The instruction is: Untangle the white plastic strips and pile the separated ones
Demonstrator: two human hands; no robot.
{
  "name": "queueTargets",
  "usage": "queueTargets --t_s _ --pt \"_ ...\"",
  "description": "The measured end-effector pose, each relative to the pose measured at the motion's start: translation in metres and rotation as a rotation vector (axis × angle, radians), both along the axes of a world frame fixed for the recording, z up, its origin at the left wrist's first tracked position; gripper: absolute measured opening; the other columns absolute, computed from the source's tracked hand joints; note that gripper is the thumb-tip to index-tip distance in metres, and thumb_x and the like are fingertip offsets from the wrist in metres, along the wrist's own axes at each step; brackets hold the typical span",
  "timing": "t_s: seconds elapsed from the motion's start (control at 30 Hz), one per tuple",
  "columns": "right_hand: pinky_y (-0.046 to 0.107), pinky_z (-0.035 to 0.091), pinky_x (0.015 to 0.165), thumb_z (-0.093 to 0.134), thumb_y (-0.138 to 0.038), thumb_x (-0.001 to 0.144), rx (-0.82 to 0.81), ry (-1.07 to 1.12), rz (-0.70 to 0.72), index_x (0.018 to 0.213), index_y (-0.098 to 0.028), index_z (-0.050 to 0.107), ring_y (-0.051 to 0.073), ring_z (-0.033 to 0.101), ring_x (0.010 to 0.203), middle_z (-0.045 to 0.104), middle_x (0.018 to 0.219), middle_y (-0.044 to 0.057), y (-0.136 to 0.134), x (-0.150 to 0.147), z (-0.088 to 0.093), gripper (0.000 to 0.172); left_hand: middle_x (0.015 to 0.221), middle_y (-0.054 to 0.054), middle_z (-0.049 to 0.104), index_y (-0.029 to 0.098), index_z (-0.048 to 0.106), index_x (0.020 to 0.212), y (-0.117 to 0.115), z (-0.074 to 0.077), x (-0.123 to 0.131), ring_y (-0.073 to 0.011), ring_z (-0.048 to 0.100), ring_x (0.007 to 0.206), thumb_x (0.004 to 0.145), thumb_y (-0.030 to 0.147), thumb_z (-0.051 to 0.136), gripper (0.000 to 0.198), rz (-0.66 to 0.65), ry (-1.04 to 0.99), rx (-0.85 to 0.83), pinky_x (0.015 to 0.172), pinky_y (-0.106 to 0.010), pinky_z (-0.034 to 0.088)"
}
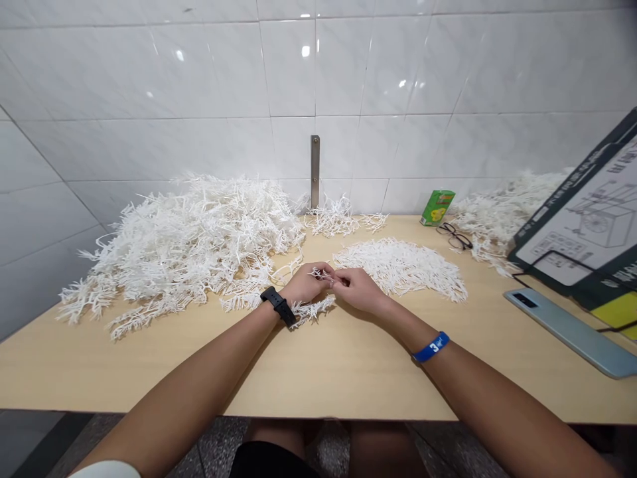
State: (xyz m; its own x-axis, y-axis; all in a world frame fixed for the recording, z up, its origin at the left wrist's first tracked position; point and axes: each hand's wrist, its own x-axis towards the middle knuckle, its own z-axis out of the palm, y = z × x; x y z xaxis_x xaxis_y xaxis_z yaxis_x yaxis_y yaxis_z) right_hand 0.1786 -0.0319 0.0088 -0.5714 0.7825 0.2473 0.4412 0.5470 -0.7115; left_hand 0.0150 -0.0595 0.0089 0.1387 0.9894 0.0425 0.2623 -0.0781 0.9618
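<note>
My left hand and my right hand meet at the middle of the wooden table. Both pinch a small white branched plastic piece between their fingertips. A few more white pieces lie under my left wrist, which wears a black watch. A blue band is on my right wrist. A big tangled heap of white branched pieces lies to the left, and a flatter, neater heap just beyond my right hand.
A smaller white cluster sits by a metal bracket on the tiled wall. At the right are a green carton, glasses, another white heap, a printed cardboard box and a phone.
</note>
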Motion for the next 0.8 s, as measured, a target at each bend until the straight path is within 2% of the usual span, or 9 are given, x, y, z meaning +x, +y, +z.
queueTargets --t_s 0.07,0.17,0.27,0.37,0.47,0.5,0.57,0.63,0.8 --pt "0.026 0.021 0.055 0.046 -0.027 0.072 0.014 0.061 0.028 0.058 -0.021 0.031 0.01 0.03 0.056 0.031 0.056 -0.005 -0.002 0.0 0.0 0.021 0.061 0.002 0.058 0.016 0.064 0.081 -0.001 0.0 0.002 -0.0083 0.044 0.05 0.067 0.022 0.06 0.015 -0.016 0.0 0.024 0.05 -0.022 0.034" --pt "0.026 0.023 0.055 0.045 -0.026 0.071 0.009 0.123 0.053 0.059 -0.021 0.03 0.01 0.031 0.056 0.031 0.056 -0.005 -0.001 0.001 -0.002 0.02 0.072 -0.002 0.066 0.015 0.065 0.078 -0.001 0.0 0.004 -0.0126 0.055 0.065 0.068 0.022 0.062 0.012 -0.035 0.012 0.123 0.064 -0.025 0.042" --pt "0.026 0.023 0.055 0.046 -0.027 0.07 -0.019 0.153 0.053 0.059 -0.022 0.03 0.01 0.031 0.056 0.032 0.056 -0.005 0.002 0.002 -0.006 0.02 0.076 -0.003 0.068 0.015 0.066 0.079 0.001 -0.002 0.003 -0.0145 0.057 0.072 0.069 0.02 0.061 0.013 -0.037 0.072 0.167 0.071 -0.026 0.044" --pt "0.026 0.023 0.054 0.048 -0.031 0.073 -0.092 0.202 0.076 0.058 -0.022 0.03 0.01 0.03 0.055 0.031 0.055 -0.005 -0.001 0.0 -0.001 0.025 0.074 -0.002 0.066 0.015 0.065 0.078 0.003 -0.008 0.002 -0.0138 0.056 0.07 0.07 0.018 0.06 0.011 -0.005 0.122 0.181 0.068 -0.026 0.043" --pt "0.026 0.025 0.052 0.044 -0.041 0.083 -0.199 0.292 0.201 0.06 -0.023 0.033 0.01 0.029 0.052 0.031 0.054 -0.005 -0.013 -0.004 0.013 0.031 0.063 0.001 0.06 0.016 0.059 0.066 0.007 -0.016 0.003 -0.012 0.051 0.062 0.067 0.017 0.061 0.002 0.103 0.142 0.175 0.058 -0.024 0.038" --pt "0.027 0.027 0.053 0.044 -0.042 0.085 -0.171 0.317 0.227 0.061 -0.022 0.035 0.01 0.03 0.052 0.033 0.055 -0.005 -0.018 -0.005 0.018 0.032 0.059 0.002 0.056 0.016 0.057 0.064 0.009 -0.018 0.003 -0.0114 0.049 0.059 0.066 0.017 0.062 0.006 0.118 0.106 0.149 0.055 -0.023 0.036" --pt "0.027 0.029 0.055 0.046 -0.041 0.087 -0.039 0.333 0.166 0.063 -0.021 0.042 0.011 0.035 0.055 0.039 0.058 -0.003 -0.023 -0.007 0.025 0.031 0.053 0.004 0.051 0.017 0.055 0.063 0.012 -0.02 0.004 -0.0099 0.046 0.054 0.066 0.02 0.065 0.012 0.128 -0.042 0.078 0.052 -0.023 0.035" --pt "0.028 0.032 0.059 0.047 -0.037 0.088 0.093 0.288 0.036 0.067 -0.02 0.05 0.013 0.041 0.059 0.047 0.061 -0.001 -0.02 -0.005 0.024 0.028 0.055 0.004 0.053 0.016 0.057 0.067 0.015 -0.02 0.003 -0.009 0.048 0.054 0.065 0.024 0.072 0.017 0.144 -0.233 0.023 0.055 -0.023 0.039" --pt "0.033 0.038 0.078 0.048 -0.024 0.088 0.268 0.05 -0.337 0.083 -0.018 0.068 0.022 0.058 0.085 0.068 0.09 0.008 0.015 0.016 0.008 0.022 0.075 -0.003 0.066 0.013 0.063 0.076 0.013 -0.009 0.0 -0.0097 0.058 0.066 0.058 0.033 0.084 0.035 0.168 -0.508 -0.094 0.071 -0.028 0.049"
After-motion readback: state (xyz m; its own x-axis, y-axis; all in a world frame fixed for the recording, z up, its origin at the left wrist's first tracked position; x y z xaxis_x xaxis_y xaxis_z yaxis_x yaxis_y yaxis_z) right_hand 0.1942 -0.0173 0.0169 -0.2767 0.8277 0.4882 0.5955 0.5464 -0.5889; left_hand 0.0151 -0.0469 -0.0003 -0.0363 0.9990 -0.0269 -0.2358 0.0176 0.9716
